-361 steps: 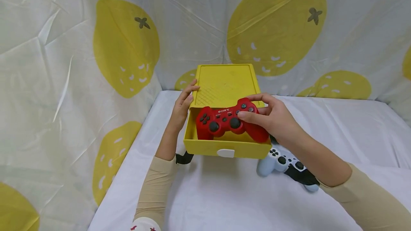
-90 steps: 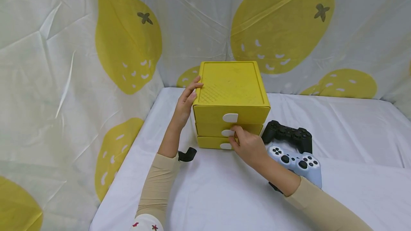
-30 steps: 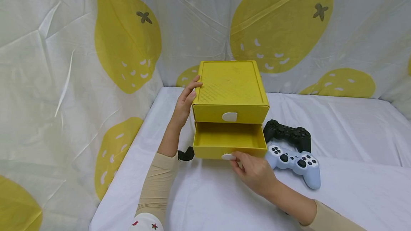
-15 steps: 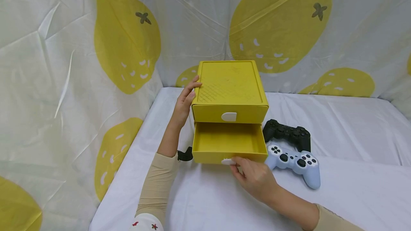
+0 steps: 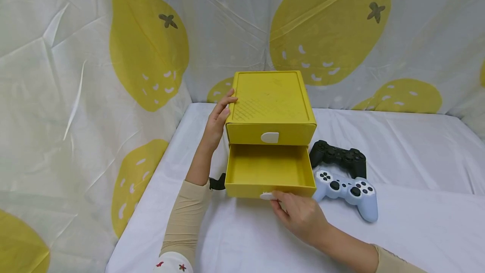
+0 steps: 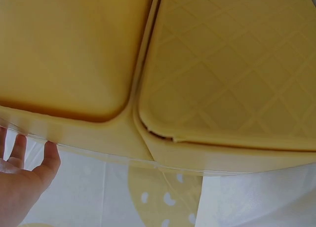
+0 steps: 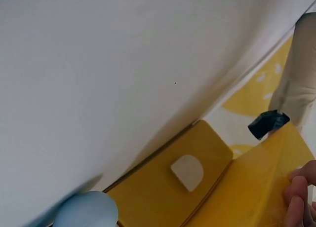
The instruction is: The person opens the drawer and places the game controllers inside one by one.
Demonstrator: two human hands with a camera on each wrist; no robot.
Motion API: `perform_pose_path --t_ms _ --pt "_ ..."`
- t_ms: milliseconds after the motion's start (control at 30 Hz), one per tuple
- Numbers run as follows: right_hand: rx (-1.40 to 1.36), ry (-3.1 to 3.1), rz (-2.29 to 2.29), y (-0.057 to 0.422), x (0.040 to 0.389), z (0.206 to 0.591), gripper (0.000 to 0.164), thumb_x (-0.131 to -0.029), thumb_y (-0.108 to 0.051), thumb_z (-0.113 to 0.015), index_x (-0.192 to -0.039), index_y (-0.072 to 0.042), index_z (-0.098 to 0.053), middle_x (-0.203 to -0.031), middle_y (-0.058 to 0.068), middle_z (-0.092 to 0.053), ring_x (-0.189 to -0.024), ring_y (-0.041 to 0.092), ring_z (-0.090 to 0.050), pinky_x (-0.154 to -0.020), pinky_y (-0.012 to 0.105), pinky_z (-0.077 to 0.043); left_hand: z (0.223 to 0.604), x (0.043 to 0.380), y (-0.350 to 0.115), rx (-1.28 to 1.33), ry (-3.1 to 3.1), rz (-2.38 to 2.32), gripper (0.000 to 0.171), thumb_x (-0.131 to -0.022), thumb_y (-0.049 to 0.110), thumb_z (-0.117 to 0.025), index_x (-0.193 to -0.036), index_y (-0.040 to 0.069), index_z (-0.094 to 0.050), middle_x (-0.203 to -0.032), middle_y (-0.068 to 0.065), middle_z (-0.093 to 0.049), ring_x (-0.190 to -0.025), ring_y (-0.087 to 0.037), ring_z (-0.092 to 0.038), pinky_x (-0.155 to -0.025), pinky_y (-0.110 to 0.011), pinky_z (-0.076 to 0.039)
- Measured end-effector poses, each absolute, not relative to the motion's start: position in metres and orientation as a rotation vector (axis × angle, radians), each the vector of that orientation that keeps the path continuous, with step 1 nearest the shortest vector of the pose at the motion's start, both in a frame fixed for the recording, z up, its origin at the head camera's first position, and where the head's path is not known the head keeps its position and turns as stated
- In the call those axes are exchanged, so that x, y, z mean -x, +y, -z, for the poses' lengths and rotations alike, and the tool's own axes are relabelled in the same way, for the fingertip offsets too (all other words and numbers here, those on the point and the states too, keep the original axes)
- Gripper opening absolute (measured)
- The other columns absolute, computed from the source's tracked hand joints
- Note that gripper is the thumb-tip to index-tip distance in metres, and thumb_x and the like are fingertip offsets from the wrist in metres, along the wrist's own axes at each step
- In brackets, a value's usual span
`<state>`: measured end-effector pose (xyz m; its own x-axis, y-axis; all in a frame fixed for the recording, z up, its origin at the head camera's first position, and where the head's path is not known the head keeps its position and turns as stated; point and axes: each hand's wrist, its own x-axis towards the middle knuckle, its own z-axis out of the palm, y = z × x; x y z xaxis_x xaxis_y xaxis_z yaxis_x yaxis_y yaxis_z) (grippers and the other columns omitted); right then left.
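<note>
A yellow drawer box stands on the white cloth. Its middle drawer is pulled well out, with a bare bottom showing. My right hand pinches the white handle on that drawer's front. The top drawer is in, its white handle facing me. In the right wrist view, the lowest drawer is also in, below the extended one. My left hand rests against the box's left side, fingers fairly straight; in the left wrist view its fingers touch the wall.
Right of the box lie a black game controller and, nearer me, a light blue one, close to the drawer's right side. A black object shows by my left wrist. A lemon-print sheet hangs behind and at left.
Earlier my right hand held a red controller at the open top drawer; that drawer is in now and the red controller is out of sight. Since then the middle drawer has slid out toward me.
</note>
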<state>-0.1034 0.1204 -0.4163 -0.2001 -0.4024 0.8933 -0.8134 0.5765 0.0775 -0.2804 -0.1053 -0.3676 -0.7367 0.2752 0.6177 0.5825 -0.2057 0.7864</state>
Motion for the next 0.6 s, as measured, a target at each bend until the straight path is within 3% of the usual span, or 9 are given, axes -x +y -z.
perform_pose_path --t_ms 300,600 --pt "-1.023 -1.798 -0.48 0.1203 0.098 0.4135 0.026 -0.099 -0.015 -0.05 -0.085 0.002 -0.063 -0.066 0.002 -0.055 -0.041 0.009 -0.046 -0.039 0.013 -0.037 0.3703 0.2824 -0.1059 1.012 -1.827 2.031 0.046 -0.099 0.022 -0.041 -0.13 -0.012 -0.045 -0.157 -0.014 -0.028 -0.146 -0.019 -0.02 -0.116 -0.045 -0.013" --pt "-1.024 -1.82 -0.483 0.1215 0.0963 0.4154 0.026 -0.1 -0.016 -0.049 -0.086 0.001 -0.062 -0.069 0.002 -0.056 -0.043 0.009 -0.048 -0.04 0.014 -0.039 0.3677 0.2798 -0.1058 1.011 -1.839 2.027 0.047 -0.1 0.024 -0.041 -0.131 -0.011 -0.045 -0.157 -0.013 -0.028 -0.146 -0.019 -0.019 -0.116 -0.043 -0.014"
